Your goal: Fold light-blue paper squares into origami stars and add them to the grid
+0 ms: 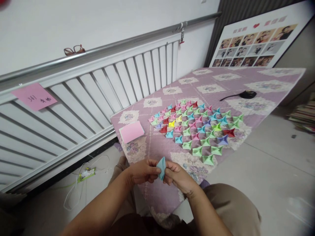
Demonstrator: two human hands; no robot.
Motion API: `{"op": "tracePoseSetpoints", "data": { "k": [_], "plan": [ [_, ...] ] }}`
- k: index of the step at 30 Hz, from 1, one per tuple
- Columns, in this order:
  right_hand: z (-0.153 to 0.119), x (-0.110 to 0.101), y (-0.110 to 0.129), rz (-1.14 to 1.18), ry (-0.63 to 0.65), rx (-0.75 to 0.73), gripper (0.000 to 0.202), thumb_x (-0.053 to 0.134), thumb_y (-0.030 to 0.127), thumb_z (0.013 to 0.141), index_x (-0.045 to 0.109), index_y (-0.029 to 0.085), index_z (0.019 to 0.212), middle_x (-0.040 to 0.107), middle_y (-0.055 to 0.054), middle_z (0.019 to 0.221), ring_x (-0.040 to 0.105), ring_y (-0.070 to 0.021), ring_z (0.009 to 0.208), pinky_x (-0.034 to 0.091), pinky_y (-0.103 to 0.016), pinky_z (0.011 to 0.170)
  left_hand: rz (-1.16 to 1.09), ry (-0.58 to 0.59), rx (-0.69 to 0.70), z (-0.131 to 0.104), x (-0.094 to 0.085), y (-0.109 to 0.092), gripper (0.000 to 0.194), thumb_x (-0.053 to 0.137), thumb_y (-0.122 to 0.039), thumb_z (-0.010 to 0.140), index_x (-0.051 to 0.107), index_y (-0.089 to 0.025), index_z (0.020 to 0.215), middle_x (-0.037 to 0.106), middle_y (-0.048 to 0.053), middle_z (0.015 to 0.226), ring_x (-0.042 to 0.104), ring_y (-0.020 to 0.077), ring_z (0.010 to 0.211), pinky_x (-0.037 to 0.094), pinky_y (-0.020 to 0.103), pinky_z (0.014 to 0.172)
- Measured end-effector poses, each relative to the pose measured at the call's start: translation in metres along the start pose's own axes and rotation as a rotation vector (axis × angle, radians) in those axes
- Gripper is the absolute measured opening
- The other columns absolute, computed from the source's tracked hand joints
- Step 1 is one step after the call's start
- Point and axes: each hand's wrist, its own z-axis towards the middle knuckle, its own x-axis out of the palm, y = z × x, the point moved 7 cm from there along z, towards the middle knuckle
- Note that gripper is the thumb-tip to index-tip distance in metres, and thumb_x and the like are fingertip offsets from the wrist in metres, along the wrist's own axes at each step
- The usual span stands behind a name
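A light blue folded paper piece (161, 168), pointed at top and bottom, is held upright between both hands above the near part of the table. My left hand (145, 170) pinches its left side between thumb and fingers. On the opposite side my right hand (178, 175) grips its edge, thumb toward me and fingers curled behind. Beyond the hands stand rows of small folded paper boats (205, 141) in green, pink, blue, red, yellow and purple. To the left lies a stack of square paper sheets (133, 132), pink on top.
A floral purple cloth covers the table (159, 147). A black object with a thin tail (247, 94) lies toward the far right. Against the wall are a white radiator (98, 88), a pipe holding glasses (74, 50) and a pink note (34, 97). A power strip (87, 174) sits on the floor.
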Motion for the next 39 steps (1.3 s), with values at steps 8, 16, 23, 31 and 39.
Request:
{"op": "tracePoseSetpoints", "data": {
  "k": [8, 16, 23, 31, 39],
  "plan": [
    [0.002, -0.003, -0.004, 0.071, 0.014, -0.009, 0.036, 0.066, 0.052, 0.075, 0.060, 0.018, 0.077, 0.046, 0.007, 0.046, 0.040, -0.0076, 0.042, 0.041, -0.024, 0.053, -0.085, 0.020, 0.005, -0.001, -0.003, 0.002, 0.041, 0.080, -0.042, 0.062, 0.056, -0.014, 0.078, 0.042, -0.005, 0.056, 0.033, 0.0048, 0.047, 0.017, 0.019, 0.044],
    [0.003, -0.005, -0.006, 0.085, -0.013, 0.024, 0.035, 0.066, 0.053, 0.076, 0.055, 0.019, 0.074, 0.048, 0.007, 0.045, 0.041, -0.0072, 0.041, 0.041, -0.025, 0.054, -0.057, -0.130, 0.093, -0.001, -0.013, 0.000, 0.042, 0.082, -0.043, 0.059, 0.062, -0.012, 0.079, 0.052, -0.001, 0.063, 0.045, 0.0069, 0.053, 0.034, 0.021, 0.052],
    [0.006, -0.011, -0.007, 0.045, -0.131, 0.103, 0.036, 0.068, 0.052, 0.073, 0.054, 0.019, 0.076, 0.058, 0.002, 0.064, 0.052, -0.0100, 0.057, 0.042, -0.024, 0.057, 0.174, -0.249, 0.246, -0.001, -0.021, -0.008, 0.037, 0.075, -0.044, 0.066, 0.062, -0.012, 0.079, 0.058, 0.002, 0.072, 0.051, 0.0113, 0.065, 0.039, 0.024, 0.065],
    [0.010, -0.024, 0.005, -0.291, -0.227, -0.043, 0.029, 0.066, 0.046, 0.073, 0.057, 0.019, 0.073, 0.049, 0.004, 0.064, 0.045, -0.0102, 0.060, 0.036, -0.024, 0.058, 0.622, -0.473, 0.345, -0.005, -0.037, -0.009, 0.009, 0.060, -0.020, 0.072, 0.058, -0.016, 0.080, 0.057, 0.000, 0.080, 0.050, 0.0122, 0.071, 0.038, 0.023, 0.066],
    [0.009, -0.027, 0.012, -0.515, -0.335, -0.154, 0.020, 0.060, 0.037, 0.077, 0.055, 0.019, 0.071, 0.042, 0.005, 0.062, 0.039, -0.0106, 0.059, 0.032, -0.023, 0.056, 0.541, -0.611, 0.420, 0.001, -0.039, 0.004, 0.013, 0.054, -0.010, 0.071, 0.048, -0.018, 0.080, 0.046, -0.006, 0.066, 0.043, 0.0095, 0.061, 0.034, 0.022, 0.059]
  ]
}}
